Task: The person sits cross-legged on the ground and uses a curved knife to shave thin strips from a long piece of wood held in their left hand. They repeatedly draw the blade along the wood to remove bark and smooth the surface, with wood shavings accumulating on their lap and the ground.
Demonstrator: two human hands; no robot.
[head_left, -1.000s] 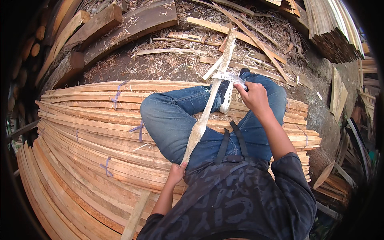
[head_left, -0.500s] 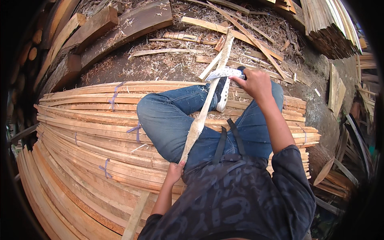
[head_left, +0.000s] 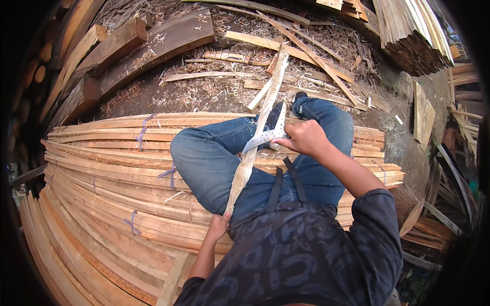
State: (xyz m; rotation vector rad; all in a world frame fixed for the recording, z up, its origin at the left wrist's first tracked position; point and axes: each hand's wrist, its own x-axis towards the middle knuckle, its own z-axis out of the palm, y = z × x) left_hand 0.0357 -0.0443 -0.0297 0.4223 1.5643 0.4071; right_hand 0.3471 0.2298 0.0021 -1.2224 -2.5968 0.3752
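A long, pale wooden stick (head_left: 269, 100) slants from my lap out over the ground, broader toward its near end. My left hand (head_left: 219, 224) is closed round that near end, close to my waist. In my right hand (head_left: 305, 136) is a knife (head_left: 261, 138) with a broad, whitish, speckled blade; its handle is mostly hidden in the fist. The blade lies across the stick around its middle, over the gap between my bent legs. A dark and white shoe (head_left: 276, 118) shows just beyond the blade.
Bundled wooden slats (head_left: 112, 176), tied with purple strips, lie beneath and left of me. Thick beams (head_left: 158, 48) stand at the far left. Shavings and loose strips (head_left: 204, 75) cover the ground ahead. A stack of thin boards (head_left: 411, 35) rises at the far right.
My right hand has drawn the knife toward me along the stick, from near its far part to its middle. My left hand keeps its grip on the near end.
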